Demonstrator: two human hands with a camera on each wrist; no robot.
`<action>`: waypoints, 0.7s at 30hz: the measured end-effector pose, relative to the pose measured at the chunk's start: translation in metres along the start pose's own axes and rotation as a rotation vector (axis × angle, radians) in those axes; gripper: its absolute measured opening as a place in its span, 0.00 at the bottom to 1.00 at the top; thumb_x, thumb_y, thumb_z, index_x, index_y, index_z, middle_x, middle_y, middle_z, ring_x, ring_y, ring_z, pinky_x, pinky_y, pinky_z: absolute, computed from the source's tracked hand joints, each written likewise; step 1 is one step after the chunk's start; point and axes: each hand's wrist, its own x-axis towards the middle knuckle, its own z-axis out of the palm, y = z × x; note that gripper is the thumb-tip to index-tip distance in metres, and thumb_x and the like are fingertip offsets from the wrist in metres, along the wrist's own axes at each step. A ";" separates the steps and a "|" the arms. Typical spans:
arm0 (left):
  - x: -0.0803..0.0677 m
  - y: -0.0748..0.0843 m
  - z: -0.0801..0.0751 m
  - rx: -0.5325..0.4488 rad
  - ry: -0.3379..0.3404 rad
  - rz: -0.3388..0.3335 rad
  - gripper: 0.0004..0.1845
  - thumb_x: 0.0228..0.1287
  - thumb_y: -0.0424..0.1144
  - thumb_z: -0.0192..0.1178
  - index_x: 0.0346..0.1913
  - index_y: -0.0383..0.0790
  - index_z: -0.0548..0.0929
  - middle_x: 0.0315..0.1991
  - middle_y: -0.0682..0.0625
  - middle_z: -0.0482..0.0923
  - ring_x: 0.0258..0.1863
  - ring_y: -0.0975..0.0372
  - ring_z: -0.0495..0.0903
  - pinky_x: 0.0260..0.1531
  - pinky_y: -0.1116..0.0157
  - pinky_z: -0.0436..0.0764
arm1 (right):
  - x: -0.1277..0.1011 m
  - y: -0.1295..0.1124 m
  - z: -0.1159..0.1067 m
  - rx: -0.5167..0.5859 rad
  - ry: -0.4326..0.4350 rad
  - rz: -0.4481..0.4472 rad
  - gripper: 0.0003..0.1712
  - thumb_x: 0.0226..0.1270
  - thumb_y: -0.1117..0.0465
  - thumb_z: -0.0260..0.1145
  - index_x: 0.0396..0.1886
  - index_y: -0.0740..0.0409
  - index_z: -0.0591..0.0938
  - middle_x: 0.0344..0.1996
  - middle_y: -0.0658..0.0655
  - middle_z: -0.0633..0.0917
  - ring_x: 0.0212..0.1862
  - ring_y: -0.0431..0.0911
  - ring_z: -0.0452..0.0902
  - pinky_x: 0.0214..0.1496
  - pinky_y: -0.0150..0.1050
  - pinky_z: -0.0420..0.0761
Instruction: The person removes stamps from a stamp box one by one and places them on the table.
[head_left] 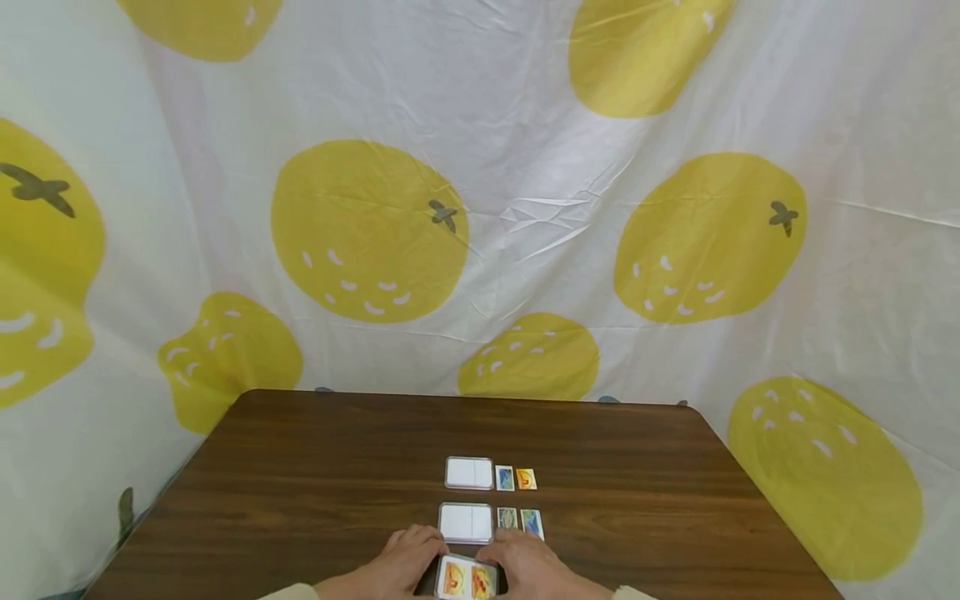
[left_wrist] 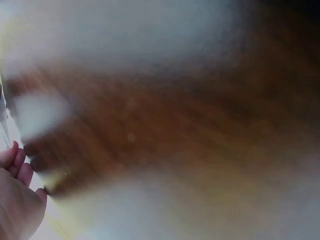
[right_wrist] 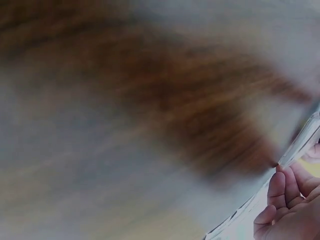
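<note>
At the table's near edge lies a small clear case [head_left: 467, 559] with two orange-and-yellow stamp-like cards [head_left: 454, 578] side by side in it. My left hand [head_left: 401, 565] holds its left side, and my right hand [head_left: 528, 568] holds the right side, thumbs low and partly out of frame. In the left wrist view, fingers [left_wrist: 22, 167] with bent tips show at the left edge. The right wrist view has fingertips [right_wrist: 286, 182] against a pale, clear edge; most of that picture is blurred.
Just beyond my hands is a second clear case [head_left: 455, 523] with a white insert, beside a greenish card [head_left: 507, 517] and a blue-green card [head_left: 532, 522]. Farther back sits another white-lined case [head_left: 459, 473], with a blue card [head_left: 505, 477] and an orange card [head_left: 527, 478]. All are on a dark wooden table [head_left: 337, 467].
</note>
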 end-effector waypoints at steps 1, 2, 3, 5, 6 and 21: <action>0.000 0.000 0.000 -0.003 -0.003 -0.008 0.28 0.61 0.59 0.64 0.51 0.39 0.76 0.53 0.44 0.72 0.53 0.55 0.69 0.45 0.57 0.70 | 0.000 0.000 0.000 -0.008 -0.002 -0.001 0.28 0.51 0.36 0.74 0.44 0.50 0.86 0.30 0.37 0.74 0.35 0.31 0.67 0.37 0.30 0.66; 0.000 0.001 0.000 -0.008 -0.005 -0.015 0.28 0.60 0.59 0.65 0.52 0.39 0.76 0.53 0.44 0.72 0.53 0.55 0.69 0.45 0.56 0.70 | 0.000 0.000 0.000 -0.015 -0.001 -0.005 0.28 0.51 0.37 0.74 0.45 0.50 0.86 0.31 0.37 0.74 0.35 0.31 0.67 0.37 0.30 0.67; 0.000 0.001 0.000 -0.011 -0.006 -0.023 0.28 0.61 0.59 0.65 0.52 0.39 0.76 0.53 0.44 0.72 0.54 0.55 0.69 0.46 0.56 0.70 | 0.000 0.000 0.000 -0.023 0.001 -0.009 0.28 0.51 0.37 0.74 0.45 0.51 0.86 0.31 0.38 0.74 0.35 0.31 0.67 0.37 0.30 0.67; 0.000 0.002 -0.001 -0.019 -0.010 -0.034 0.29 0.61 0.58 0.65 0.53 0.39 0.75 0.53 0.45 0.71 0.54 0.56 0.69 0.46 0.56 0.70 | -0.001 0.001 0.000 -0.035 0.009 -0.014 0.28 0.51 0.39 0.74 0.45 0.52 0.86 0.32 0.38 0.76 0.36 0.31 0.68 0.38 0.30 0.68; 0.000 0.003 -0.002 -0.024 -0.010 -0.035 0.29 0.61 0.58 0.65 0.53 0.39 0.75 0.53 0.45 0.71 0.53 0.56 0.69 0.47 0.56 0.70 | -0.001 0.002 0.000 -0.036 0.012 -0.014 0.28 0.51 0.39 0.75 0.46 0.52 0.86 0.33 0.38 0.76 0.37 0.31 0.68 0.39 0.31 0.69; -0.001 0.003 -0.001 -0.039 0.013 0.004 0.28 0.60 0.54 0.66 0.54 0.40 0.72 0.53 0.45 0.70 0.52 0.57 0.68 0.44 0.56 0.69 | -0.002 -0.001 0.001 -0.142 0.025 0.031 0.35 0.48 0.33 0.75 0.50 0.50 0.85 0.39 0.41 0.78 0.42 0.34 0.70 0.43 0.37 0.71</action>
